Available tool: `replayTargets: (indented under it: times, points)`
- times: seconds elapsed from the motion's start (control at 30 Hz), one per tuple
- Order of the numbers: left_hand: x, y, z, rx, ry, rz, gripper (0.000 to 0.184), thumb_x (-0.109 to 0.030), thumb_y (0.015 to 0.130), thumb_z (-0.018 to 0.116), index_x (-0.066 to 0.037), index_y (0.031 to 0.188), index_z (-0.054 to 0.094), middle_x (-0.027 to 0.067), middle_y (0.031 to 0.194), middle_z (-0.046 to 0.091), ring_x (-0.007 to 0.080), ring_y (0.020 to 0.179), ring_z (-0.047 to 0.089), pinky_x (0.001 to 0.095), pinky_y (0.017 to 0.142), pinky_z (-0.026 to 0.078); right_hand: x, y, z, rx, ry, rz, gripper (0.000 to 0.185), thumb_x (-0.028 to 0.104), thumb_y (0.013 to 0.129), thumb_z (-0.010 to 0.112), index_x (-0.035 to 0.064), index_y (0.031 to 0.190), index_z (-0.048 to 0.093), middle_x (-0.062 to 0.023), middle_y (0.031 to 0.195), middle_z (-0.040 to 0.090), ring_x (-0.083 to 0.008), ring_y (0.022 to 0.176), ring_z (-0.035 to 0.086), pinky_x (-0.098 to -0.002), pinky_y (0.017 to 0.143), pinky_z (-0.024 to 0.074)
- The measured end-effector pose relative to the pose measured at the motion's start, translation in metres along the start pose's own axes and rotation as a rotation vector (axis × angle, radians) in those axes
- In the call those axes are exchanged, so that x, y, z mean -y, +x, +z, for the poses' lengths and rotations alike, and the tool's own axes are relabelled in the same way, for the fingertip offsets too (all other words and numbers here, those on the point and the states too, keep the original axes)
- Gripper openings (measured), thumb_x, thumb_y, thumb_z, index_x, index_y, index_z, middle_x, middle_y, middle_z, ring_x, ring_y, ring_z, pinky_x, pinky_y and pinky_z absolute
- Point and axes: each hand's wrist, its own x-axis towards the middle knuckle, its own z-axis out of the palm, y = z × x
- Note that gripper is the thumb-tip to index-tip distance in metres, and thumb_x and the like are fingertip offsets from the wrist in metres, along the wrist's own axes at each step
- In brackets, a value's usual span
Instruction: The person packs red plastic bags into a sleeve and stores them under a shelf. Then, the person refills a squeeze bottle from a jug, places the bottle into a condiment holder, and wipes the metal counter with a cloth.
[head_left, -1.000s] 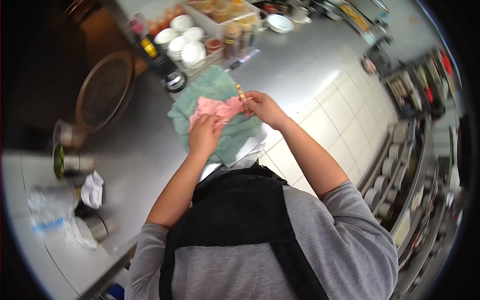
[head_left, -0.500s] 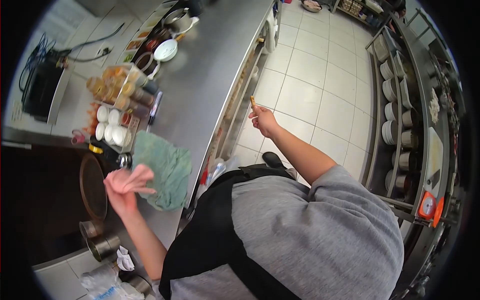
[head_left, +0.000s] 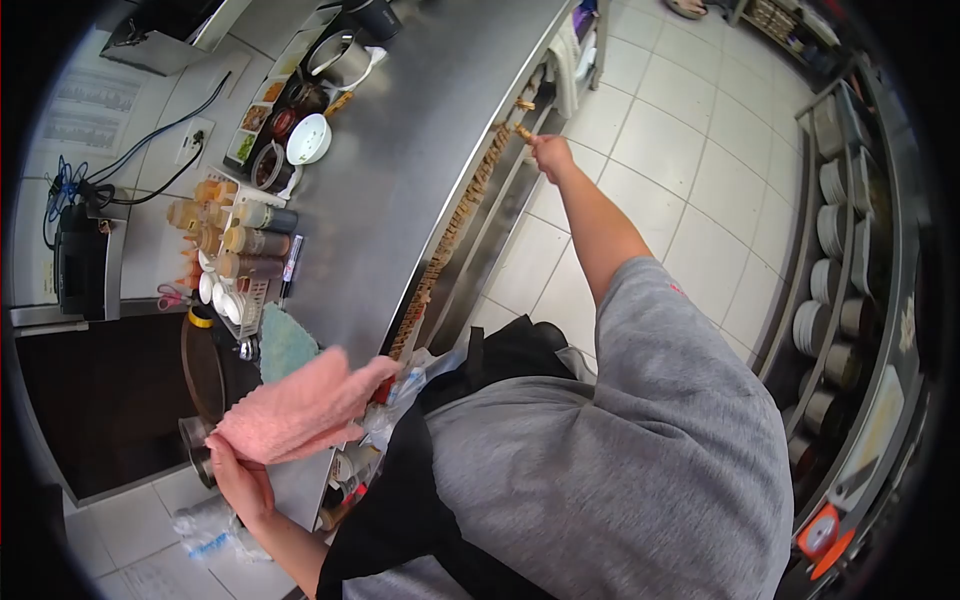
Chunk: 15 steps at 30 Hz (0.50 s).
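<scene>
My left hand (head_left: 242, 485), at the lower left, is closed on one edge of a pink cloth (head_left: 295, 410), which spreads out above the near end of the counter. Behind it, a green cloth (head_left: 287, 340) lies on the steel counter, partly covered by the pink one. My right hand (head_left: 552, 157) reaches out past the counter's front edge, its fingers closed on a small tan-brown piece (head_left: 523, 133), too small to name. Just left of that hand, a long row of similar tan-brown pieces (head_left: 455, 230) runs beneath the counter edge.
The steel counter (head_left: 385, 170) carries sauce bottles (head_left: 250, 240), a marker (head_left: 292, 265), a white bowl (head_left: 309, 139) and a metal pot (head_left: 340, 60) along the wall. Across the tiled floor (head_left: 650, 190), a rack (head_left: 800, 330) holds stacked dishes. An orange scale (head_left: 818, 530) sits at far right.
The pink cloth has swung right and toward me, spreading out in my left hand. My right hand has moved forward to the row under the counter edge. The view has shifted.
</scene>
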Motion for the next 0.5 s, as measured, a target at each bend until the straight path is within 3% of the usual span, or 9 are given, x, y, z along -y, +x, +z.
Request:
replayTargets:
  times: [0.07, 0.17, 0.23, 0.3, 0.37, 0.4, 0.43, 0.47, 0.5]
  points:
    - [-0.004, -0.011, 0.016, 0.009, 0.018, -0.015, 0.048, -0.04, 0.104, 0.043, 0.002, 0.122, 0.056, 0.0126, 0.124, 0.062, 0.0217, 0.115, 0.059, 0.036, 0.101, 0.045, 0.007, 0.019, 0.007, -0.001, -0.035, -0.004, 0.028, 0.029, 0.097, 0.059, 0.0028, 0.094, 0.07, -0.0024, 0.062, 0.054, -0.0131, 0.046, 0.042, -0.0312, 0.042, 0.0341]
    - [-0.005, -0.022, 0.027, -0.025, 0.033, -0.036, 0.044, -0.037, 0.105, 0.043, 0.002, 0.119, 0.058, 0.0127, 0.119, 0.064, 0.0213, 0.111, 0.062, 0.0355, 0.1, 0.045, 0.009, 0.05, 0.019, -0.173, -0.241, -0.186, 0.033, 0.034, 0.094, 0.064, 0.0029, 0.091, 0.073, -0.0075, 0.073, 0.067, -0.0209, 0.061, 0.059, -0.0387, 0.061, 0.0465]
    - [-0.005, -0.028, 0.027, 0.051, 0.104, -0.045, 0.04, -0.033, 0.106, 0.042, 0.002, 0.117, 0.058, 0.0115, 0.118, 0.064, 0.0197, 0.108, 0.061, 0.0345, 0.098, 0.045, 0.017, 0.062, 0.012, 0.036, -0.574, -0.245, 0.035, 0.037, 0.094, 0.062, 0.0035, 0.099, 0.074, -0.0082, 0.079, 0.07, -0.0215, 0.071, 0.062, -0.0386, 0.069, 0.0488]
    - [0.001, -0.029, 0.023, 0.008, 0.097, -0.04, 0.035, -0.029, 0.105, 0.044, 0.001, 0.117, 0.057, 0.01, 0.117, 0.062, 0.0168, 0.108, 0.057, 0.0325, 0.096, 0.044, 0.008, 0.082, 0.012, 0.114, -0.533, -0.282, 0.04, 0.039, 0.095, 0.059, 0.0042, 0.112, 0.07, -0.0122, 0.098, 0.071, -0.023, 0.089, 0.064, -0.0355, 0.082, 0.0489]
    - [-0.001, -0.032, 0.036, -0.023, 0.073, -0.062, 0.035, -0.029, 0.105, 0.044, 0.001, 0.116, 0.059, 0.0088, 0.113, 0.064, 0.0157, 0.102, 0.059, 0.0311, 0.094, 0.046, -0.003, 0.088, 0.009, 0.102, -0.402, -0.258, 0.062, 0.052, 0.097, 0.049, 0.0016, 0.134, 0.054, -0.0177, 0.131, 0.058, -0.0272, 0.121, 0.053, -0.0352, 0.104, 0.0389]
    - [-0.005, -0.032, 0.042, 0.008, 0.124, -0.055, 0.036, -0.029, 0.105, 0.044, 0.002, 0.115, 0.06, 0.0078, 0.11, 0.065, 0.015, 0.098, 0.06, 0.0301, 0.091, 0.047, -0.033, 0.105, 0.023, -0.283, -0.453, -0.396, 0.064, 0.058, 0.095, 0.044, 0.0041, 0.125, 0.062, -0.0232, 0.122, 0.064, -0.0371, 0.117, 0.059, -0.0417, 0.101, 0.0422]
    - [-0.009, -0.033, 0.045, 0.034, 0.177, -0.051, 0.037, -0.029, 0.105, 0.044, 0.002, 0.115, 0.062, 0.0069, 0.107, 0.066, 0.0142, 0.094, 0.061, 0.0291, 0.088, 0.047, 0.031, 0.023, 0.0, -0.092, -0.235, -0.159, 0.061, 0.053, 0.096, 0.046, -0.0006, 0.115, 0.066, -0.0256, 0.111, 0.067, -0.037, 0.105, 0.063, -0.0443, 0.091, 0.0459]
    - [-0.011, -0.033, 0.047, 0.036, 0.208, -0.059, 0.039, -0.03, 0.105, 0.044, 0.002, 0.115, 0.063, 0.0063, 0.105, 0.067, 0.0136, 0.092, 0.061, 0.0283, 0.086, 0.048, 0.016, 0.02, -0.006, -0.13, -0.222, -0.184, 0.054, 0.044, 0.1, 0.047, -0.0067, 0.118, 0.058, -0.0202, 0.115, 0.063, -0.0235, 0.106, 0.057, -0.0382, 0.091, 0.0444]
    - [-0.011, -0.032, 0.05, 0.043, 0.236, -0.068, 0.04, -0.031, 0.105, 0.043, 0.003, 0.115, 0.064, 0.0057, 0.103, 0.068, 0.013, 0.09, 0.062, 0.0274, 0.083, 0.048, 0.004, 0.011, -0.004, -0.327, -0.262, -0.269, 0.044, 0.037, 0.101, 0.048, -0.0057, 0.111, 0.057, -0.0158, 0.109, 0.063, -0.0208, 0.1, 0.057, -0.0369, 0.086, 0.045]
